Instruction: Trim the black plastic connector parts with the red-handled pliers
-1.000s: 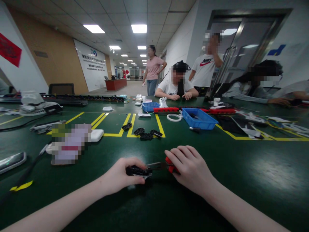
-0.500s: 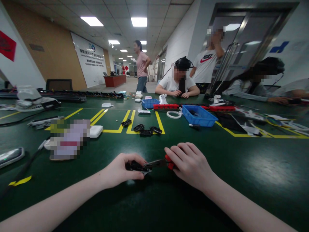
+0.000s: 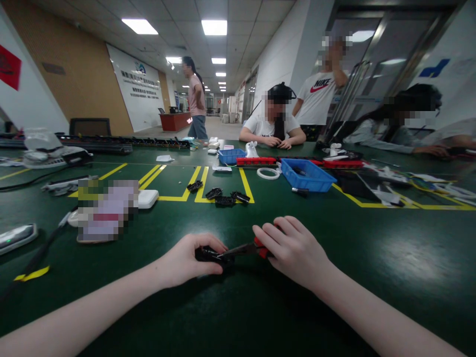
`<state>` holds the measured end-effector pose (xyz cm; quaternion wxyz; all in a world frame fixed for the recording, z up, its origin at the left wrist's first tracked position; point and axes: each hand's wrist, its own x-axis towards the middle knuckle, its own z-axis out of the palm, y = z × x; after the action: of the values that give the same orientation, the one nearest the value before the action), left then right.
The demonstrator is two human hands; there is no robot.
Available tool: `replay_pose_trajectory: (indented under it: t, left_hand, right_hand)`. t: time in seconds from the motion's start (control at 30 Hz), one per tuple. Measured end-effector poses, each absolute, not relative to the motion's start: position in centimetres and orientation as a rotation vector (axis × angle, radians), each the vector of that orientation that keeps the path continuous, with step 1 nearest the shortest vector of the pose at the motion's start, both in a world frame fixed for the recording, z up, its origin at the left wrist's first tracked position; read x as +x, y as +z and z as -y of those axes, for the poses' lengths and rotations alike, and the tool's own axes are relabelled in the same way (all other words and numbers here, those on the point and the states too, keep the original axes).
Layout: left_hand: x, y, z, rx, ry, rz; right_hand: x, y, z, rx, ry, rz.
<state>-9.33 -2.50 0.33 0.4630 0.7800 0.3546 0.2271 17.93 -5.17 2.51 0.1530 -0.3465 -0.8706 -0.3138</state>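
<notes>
My left hand [image 3: 193, 258] is closed round a small black plastic part [image 3: 210, 255], thumb on the near side and fingers on the far side. Much of that part is hidden by the fingers. Red-handled needle-nose pliers [image 3: 243, 249] are in my right hand [image 3: 292, 253], fingers wrapped over the grips. The pliers point left, and their tips are at the right end of the black part. Whether the jaws pinch anything is too small to tell. Farther up the table lie several similar black parts [image 3: 225, 199] between yellow tape lines.
A blue tray [image 3: 312, 181] and a smaller blue tray [image 3: 231, 157] stand beyond, beside a white tape ring [image 3: 268, 173] and a red strip [image 3: 256, 161]. To the left are a phone [image 3: 107, 213], a white case [image 3: 148, 199] and a cable [image 3: 44, 253]. A person [image 3: 273, 124] sits opposite.
The black part has turned slightly in my left hand, and the pliers now slope down more toward it. In the background a walking person has moved left.
</notes>
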Motion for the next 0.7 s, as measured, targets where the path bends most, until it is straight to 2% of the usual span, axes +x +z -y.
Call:
replay_pose_trajectory:
  t: [0.33, 0.53, 0.7]
  left_hand:
    - [-9.3, 0.4, 2.7, 1.988, 0.557, -0.842]
    - [-9.2, 1.5, 3.4, 2.025, 0.570, -0.796]
    - [-9.5, 1.2, 2.9, 1.994, 0.537, -0.711]
  right_hand:
    - [18.8, 2.8, 4.9, -1.038, -0.835, 2.454]
    - [18.3, 2.0, 4.8, -1.125, -0.569, 2.443]
    - [18.0, 1.7, 4.8, -1.134, -0.480, 2.440]
